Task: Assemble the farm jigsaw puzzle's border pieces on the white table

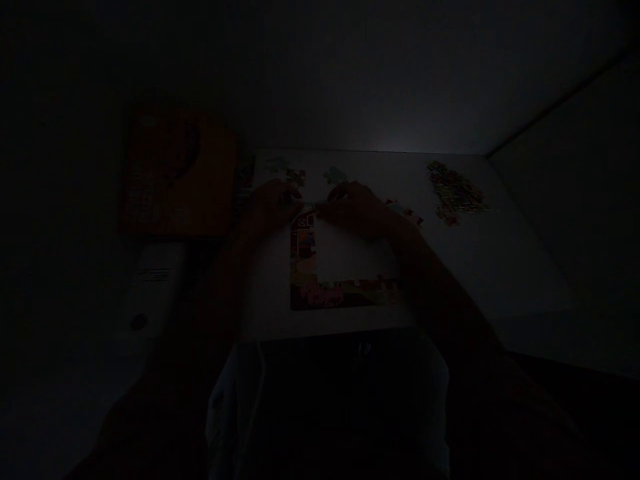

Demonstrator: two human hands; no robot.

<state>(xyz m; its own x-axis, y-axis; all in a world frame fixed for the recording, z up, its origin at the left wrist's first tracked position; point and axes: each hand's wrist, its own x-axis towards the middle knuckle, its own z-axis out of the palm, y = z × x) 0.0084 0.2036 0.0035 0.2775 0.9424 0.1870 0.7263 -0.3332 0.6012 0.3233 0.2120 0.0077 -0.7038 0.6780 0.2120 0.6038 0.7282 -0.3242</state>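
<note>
Head view: left hand and right hand meet over a jigsaw

The frame is very dark, so detail is scarce. Nearest the camera, a pale garment shows below the table edge, with both forearms reaching forward over it. The jigsaw lies on a white board, built as a left strip and a bottom strip around a bare white middle. Both hands sit at the top of the left strip. The left hand is curled, fingers bent downward, and the right is partly closed, its fingertips reaching toward the left hand. Either could be holding a small piece, but the dark and the fingers hide that, so I cannot tell.

Just beyond the hands lie two loose pieces, and a small cluster of pieces sits beside the right hand. A larger heap of pieces lies further right on the board. Left of the board are an orange box and a white object.

The right forearm crosses close above the bottom strip; letting it drop and drag could shift joined pieces. In this dim light, similar colours could also be misread.
</note>
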